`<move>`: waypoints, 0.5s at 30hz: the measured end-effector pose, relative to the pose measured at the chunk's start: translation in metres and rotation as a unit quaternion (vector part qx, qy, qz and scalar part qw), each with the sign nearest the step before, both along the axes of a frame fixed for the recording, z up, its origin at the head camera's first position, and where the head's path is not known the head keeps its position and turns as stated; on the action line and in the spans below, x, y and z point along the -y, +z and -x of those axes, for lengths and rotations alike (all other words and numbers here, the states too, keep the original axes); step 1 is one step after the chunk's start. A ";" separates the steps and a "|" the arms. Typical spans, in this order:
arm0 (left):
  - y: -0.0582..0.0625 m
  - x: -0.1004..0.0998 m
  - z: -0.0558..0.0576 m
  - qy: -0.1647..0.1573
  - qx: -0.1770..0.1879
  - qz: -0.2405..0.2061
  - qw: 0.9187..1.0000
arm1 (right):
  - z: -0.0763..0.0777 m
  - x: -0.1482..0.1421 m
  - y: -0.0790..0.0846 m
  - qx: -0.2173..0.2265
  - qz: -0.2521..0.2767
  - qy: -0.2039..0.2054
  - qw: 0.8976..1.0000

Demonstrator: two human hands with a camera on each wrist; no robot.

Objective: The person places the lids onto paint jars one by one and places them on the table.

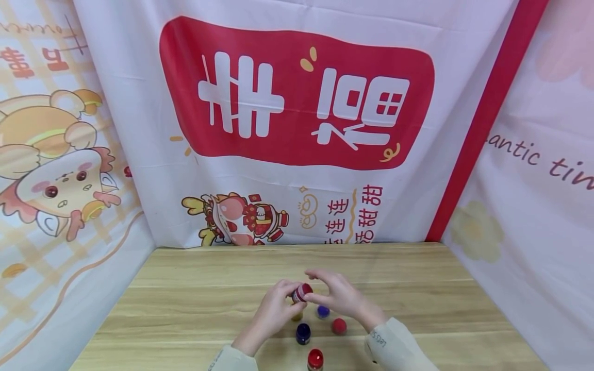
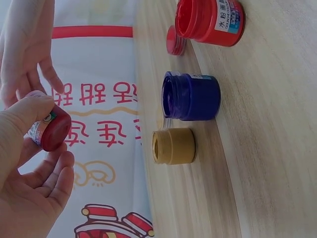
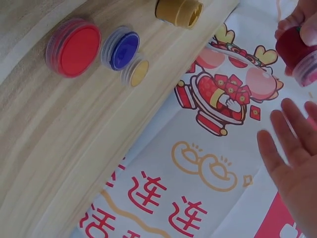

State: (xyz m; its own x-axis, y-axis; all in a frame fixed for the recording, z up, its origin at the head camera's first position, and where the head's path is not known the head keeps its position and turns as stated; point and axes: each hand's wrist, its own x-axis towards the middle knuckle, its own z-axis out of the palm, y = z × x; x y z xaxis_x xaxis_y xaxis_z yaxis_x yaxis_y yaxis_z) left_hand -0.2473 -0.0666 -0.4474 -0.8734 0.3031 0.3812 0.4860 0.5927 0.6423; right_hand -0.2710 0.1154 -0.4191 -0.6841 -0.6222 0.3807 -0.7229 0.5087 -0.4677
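Observation:
Above the table, my left hand (image 1: 274, 309) grips a small dark red paint jar (image 2: 55, 130) between thumb and fingers. The jar is tilted, and its clear-edged lid (image 3: 308, 69) faces my right hand. Close beside it, my right hand (image 1: 341, 298) has its fingers spread and extended. In the right wrist view these fingers stand apart from the jar; the head view cannot settle whether the thumb touches it. Below the hands stand a lidless yellow paint jar (image 2: 174, 147), a lidless dark blue jar (image 2: 200, 98) and a lidless red jar (image 2: 223, 24).
A red lid (image 3: 79, 48), a blue lid (image 3: 123, 50) and a yellow lid (image 3: 139, 73) lie on the wooden table (image 1: 185, 304), right of the jars. Printed cloth (image 1: 297, 206) hangs behind the table's far edge and along both sides.

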 end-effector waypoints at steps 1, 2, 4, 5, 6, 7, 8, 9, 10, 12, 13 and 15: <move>0.000 0.000 0.000 0.001 0.000 -0.002 1.000 | 0.000 -0.001 0.000 -0.014 -0.004 0.003 1.000; 0.000 0.001 0.000 0.001 -0.003 -0.004 1.000 | 0.000 -0.001 0.000 -0.028 -0.008 0.011 1.000; 0.000 0.001 0.000 0.000 -0.007 -0.006 1.000 | 0.000 -0.002 0.001 -0.055 -0.015 0.032 0.998; 0.001 0.002 -0.001 0.000 -0.009 -0.007 1.000 | 0.000 -0.002 0.001 -0.065 -0.016 0.045 0.997; 0.001 0.002 -0.001 -0.001 -0.012 -0.007 1.000 | 0.000 -0.002 0.001 -0.074 -0.017 0.058 0.995; 0.001 0.002 -0.001 -0.001 -0.015 -0.006 1.000 | 0.000 -0.002 0.001 -0.079 -0.018 0.066 0.995; 0.001 0.002 -0.001 -0.002 -0.016 -0.005 1.000 | 0.000 -0.002 0.001 -0.080 -0.018 0.073 0.994; 0.001 0.002 -0.001 -0.002 -0.017 -0.004 1.000 | 0.000 -0.002 0.001 -0.077 -0.019 0.076 0.994; 0.002 0.002 -0.001 -0.003 -0.018 -0.002 1.000 | 0.000 -0.001 0.001 -0.073 -0.020 0.078 0.994; 0.002 0.001 -0.001 -0.004 -0.016 -0.002 1.000 | -0.001 -0.001 0.001 -0.063 -0.024 0.075 0.995; 0.002 0.001 -0.002 -0.004 -0.015 -0.001 1.000 | -0.001 0.000 0.001 -0.056 -0.026 0.072 0.995; 0.002 0.001 -0.002 -0.005 -0.012 0.000 1.000 | -0.002 0.000 0.001 -0.044 -0.026 0.068 0.996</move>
State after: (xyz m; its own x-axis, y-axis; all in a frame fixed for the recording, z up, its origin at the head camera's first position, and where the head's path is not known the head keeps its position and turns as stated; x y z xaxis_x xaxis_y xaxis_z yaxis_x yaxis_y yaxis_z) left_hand -0.2453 -0.0680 -0.4459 -0.8607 0.3110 0.4030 0.5074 0.5876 0.6303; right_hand -0.2695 0.1155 -0.4181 -0.5573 -0.7280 0.3993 -0.8238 0.4249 -0.3752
